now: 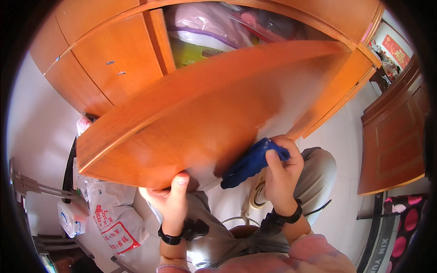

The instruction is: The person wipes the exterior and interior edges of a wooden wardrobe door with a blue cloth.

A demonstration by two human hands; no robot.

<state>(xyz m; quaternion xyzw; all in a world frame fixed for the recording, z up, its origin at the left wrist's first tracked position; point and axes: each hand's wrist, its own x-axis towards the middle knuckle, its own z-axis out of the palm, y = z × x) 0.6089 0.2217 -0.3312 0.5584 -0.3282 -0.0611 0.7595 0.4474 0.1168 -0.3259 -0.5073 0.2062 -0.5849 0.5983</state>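
Note:
A large, glossy orange-brown wooden panel (205, 116), which looks like a cabinet door, tilts across the space before me. My left hand (169, 192) grips its lower edge, with the thumb on the near side and the fingers partly hidden. Pinched between the thumb and fingers of my right hand (285, 167) is a folded dark blue cloth (247, 162). The cloth hangs down to the left, close by the panel's lower edge; whether it touches the wood I cannot tell. Each wrist wears a black strap.
Behind the panel, an open wooden cabinet (158, 41) holds plastic-wrapped bedding (205, 24). White plastic bags (116, 211) and a lidded clear box (71, 218) stand at the left. My bent knee (317, 174) is near my right hand. A dark wooden furniture piece (392, 133) stands right.

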